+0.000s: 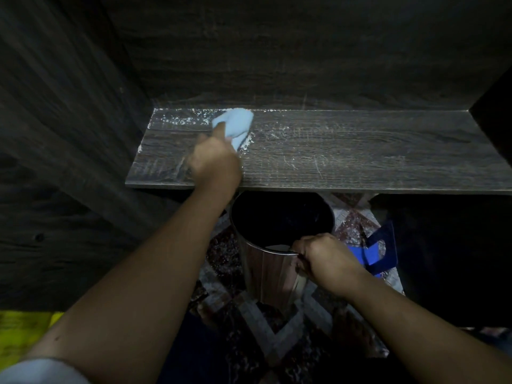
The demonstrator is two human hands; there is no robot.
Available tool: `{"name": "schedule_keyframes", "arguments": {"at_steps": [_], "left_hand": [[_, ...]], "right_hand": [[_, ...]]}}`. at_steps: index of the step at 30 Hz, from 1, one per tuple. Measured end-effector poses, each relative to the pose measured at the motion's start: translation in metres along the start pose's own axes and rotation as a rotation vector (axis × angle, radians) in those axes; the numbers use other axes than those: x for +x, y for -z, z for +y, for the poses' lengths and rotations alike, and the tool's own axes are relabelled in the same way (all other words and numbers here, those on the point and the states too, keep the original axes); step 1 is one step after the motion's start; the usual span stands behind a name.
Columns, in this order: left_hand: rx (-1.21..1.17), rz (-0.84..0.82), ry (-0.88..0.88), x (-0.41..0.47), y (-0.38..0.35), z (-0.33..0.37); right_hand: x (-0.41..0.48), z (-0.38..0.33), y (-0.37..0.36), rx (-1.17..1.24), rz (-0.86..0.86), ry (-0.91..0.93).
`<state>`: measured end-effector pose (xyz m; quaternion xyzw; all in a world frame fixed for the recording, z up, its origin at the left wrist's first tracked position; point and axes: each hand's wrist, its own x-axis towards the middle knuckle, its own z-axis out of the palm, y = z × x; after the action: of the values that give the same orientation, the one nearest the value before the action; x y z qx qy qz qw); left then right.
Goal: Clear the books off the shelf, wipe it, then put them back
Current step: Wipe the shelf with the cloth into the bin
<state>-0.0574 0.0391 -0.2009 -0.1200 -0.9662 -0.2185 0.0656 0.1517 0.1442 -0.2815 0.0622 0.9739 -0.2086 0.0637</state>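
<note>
Forearms [124, 286] reach out to a shelf [360, 151] being wiped, with no books in view.
Left grip [214, 164] is curled round a wad of pale blue cloth [235, 120] and presses it onto the shelf's back-left part. Right grip [324, 261] is closed over the rim of a metal bin [263, 273] just below the shelf's front edge, probably to catch sweepings. Cloth looks soft, light and limp, so it is best kept bunched under the fingers, or it may skate over the crumbs rather than drag them. Shelf is a stiff, dark wood-grain board, scratched, with white dust [182, 120] thick toward the back-left corner and thinner streaks to the right. Beneath lie a patterned carpet [277, 328] and a blue object [379, 250] I cannot identify.
</note>
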Motion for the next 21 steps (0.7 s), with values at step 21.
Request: {"name": "schedule_keyframes", "arguments": {"at_steps": [21], "left_hand": [[0.033, -0.331, -0.554, 0.015, -0.014, -0.022]], "right_hand": [[-0.004, 0.010, 0.001, -0.037, 0.002, 0.016]]}}
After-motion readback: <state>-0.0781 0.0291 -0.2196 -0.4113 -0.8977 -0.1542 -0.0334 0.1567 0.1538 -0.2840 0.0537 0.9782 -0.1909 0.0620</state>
